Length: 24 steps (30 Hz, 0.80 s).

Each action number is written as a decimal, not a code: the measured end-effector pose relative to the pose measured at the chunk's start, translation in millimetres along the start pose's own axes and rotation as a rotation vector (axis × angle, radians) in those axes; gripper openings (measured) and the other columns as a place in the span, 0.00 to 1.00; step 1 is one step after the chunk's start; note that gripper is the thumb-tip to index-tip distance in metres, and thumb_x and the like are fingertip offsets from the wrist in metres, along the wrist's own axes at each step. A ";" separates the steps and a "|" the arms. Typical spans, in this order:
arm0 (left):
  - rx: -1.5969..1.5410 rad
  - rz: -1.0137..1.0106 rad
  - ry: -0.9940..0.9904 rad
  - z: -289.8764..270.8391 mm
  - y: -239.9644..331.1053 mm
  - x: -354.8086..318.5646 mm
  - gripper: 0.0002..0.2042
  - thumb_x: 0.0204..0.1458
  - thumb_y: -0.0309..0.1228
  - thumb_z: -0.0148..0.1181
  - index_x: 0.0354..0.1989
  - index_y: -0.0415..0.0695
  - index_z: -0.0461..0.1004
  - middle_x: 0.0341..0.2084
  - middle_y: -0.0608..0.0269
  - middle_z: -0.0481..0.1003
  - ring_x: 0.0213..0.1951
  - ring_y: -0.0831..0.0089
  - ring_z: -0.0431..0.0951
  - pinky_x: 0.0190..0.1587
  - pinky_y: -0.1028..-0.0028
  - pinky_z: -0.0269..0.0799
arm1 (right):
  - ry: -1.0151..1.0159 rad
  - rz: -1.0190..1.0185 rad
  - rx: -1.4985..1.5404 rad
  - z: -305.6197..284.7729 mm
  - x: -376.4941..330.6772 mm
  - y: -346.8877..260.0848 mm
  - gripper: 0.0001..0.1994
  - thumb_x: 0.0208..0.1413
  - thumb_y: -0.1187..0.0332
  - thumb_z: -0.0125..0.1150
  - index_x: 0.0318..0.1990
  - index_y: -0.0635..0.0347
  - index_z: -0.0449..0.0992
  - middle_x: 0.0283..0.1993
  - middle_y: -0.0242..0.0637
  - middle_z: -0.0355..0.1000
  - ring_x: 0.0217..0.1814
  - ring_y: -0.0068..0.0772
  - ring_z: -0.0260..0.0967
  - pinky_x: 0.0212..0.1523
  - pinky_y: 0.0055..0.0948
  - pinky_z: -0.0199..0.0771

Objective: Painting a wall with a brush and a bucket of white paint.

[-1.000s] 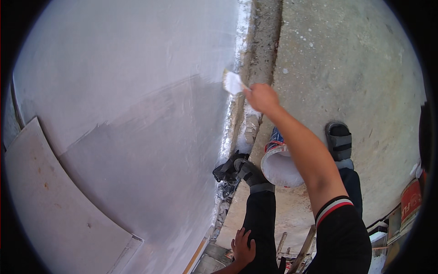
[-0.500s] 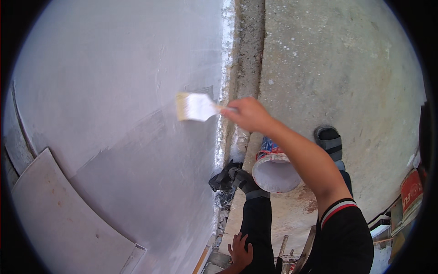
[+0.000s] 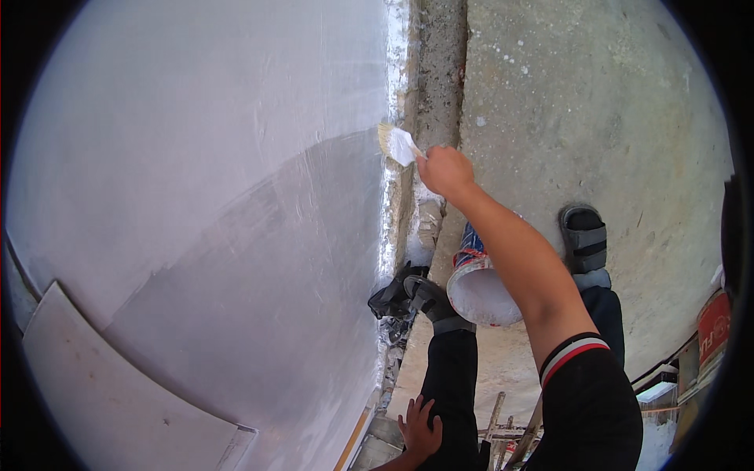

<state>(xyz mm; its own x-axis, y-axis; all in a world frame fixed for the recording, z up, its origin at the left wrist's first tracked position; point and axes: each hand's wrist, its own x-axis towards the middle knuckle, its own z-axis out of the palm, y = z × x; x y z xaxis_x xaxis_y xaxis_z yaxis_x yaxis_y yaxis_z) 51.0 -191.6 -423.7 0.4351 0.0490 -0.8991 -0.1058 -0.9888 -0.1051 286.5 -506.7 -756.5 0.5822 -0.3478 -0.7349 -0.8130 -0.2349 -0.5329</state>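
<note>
A wide paintbrush (image 3: 400,146) is held by its handle in my right hand (image 3: 448,171), fingers closed round it. Its pale bristles touch the bottom edge of the grey wall (image 3: 259,251), by a white-splashed strip. On the wall, a lighter coated area meets a darker grey patch along a slanting border. My left hand (image 3: 420,429) rests on my left leg with its fingers spread, holding nothing. Under my right forearm stands a bucket (image 3: 483,294) with whitish stuff inside, partly hidden by the arm.
A pale board (image 3: 118,392) leans at the lower left. Crumpled black plastic (image 3: 389,297) lies beside my left sandal (image 3: 430,302). A gap runs between wall and concrete floor (image 3: 581,118). At the right edge sits a red container (image 3: 713,326); wooden pieces (image 3: 503,432) lie below.
My right hand has carried the paintbrush right and slightly up, from the wall's face to its bottom edge. The upper part of the dark patch now looks lighter. My left hand stays on the leg.
</note>
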 end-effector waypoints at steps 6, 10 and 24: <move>0.006 -0.012 -0.001 -6.0 1.0 0.8 0.23 0.49 0.39 0.50 0.56 0.54 0.64 0.62 0.60 0.56 0.65 0.57 0.50 0.59 0.39 0.39 | -0.023 -0.410 0.164 -6.4 -45.6 -13.8 0.17 0.54 0.56 0.50 0.28 0.61 0.76 0.27 0.51 0.72 0.32 0.55 0.71 0.36 0.48 0.71; 0.002 -0.012 0.001 -5.8 -0.8 1.8 0.23 0.49 0.39 0.50 0.56 0.54 0.64 0.62 0.60 0.55 0.65 0.57 0.50 0.59 0.40 0.39 | -0.077 -0.212 0.127 -7.5 -50.7 6.5 0.16 0.54 0.56 0.50 0.31 0.60 0.76 0.32 0.51 0.73 0.36 0.54 0.71 0.39 0.47 0.71; -0.042 0.001 0.002 -3.3 -4.1 3.3 0.22 0.48 0.35 0.53 0.54 0.51 0.65 0.60 0.56 0.57 0.64 0.54 0.51 0.59 0.44 0.43 | 0.033 -0.011 0.081 39.7 -24.0 22.0 0.17 0.54 0.56 0.50 0.32 0.62 0.76 0.32 0.51 0.73 0.37 0.55 0.70 0.40 0.46 0.70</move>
<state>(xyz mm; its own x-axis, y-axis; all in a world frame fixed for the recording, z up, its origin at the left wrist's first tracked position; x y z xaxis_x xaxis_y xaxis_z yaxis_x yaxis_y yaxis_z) 55.7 -187.9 -424.9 0.4370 0.0481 -0.8982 -0.0688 -0.9939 -0.0867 255.2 -467.5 -767.3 0.5892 -0.3760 -0.7151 -0.8020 -0.1650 -0.5741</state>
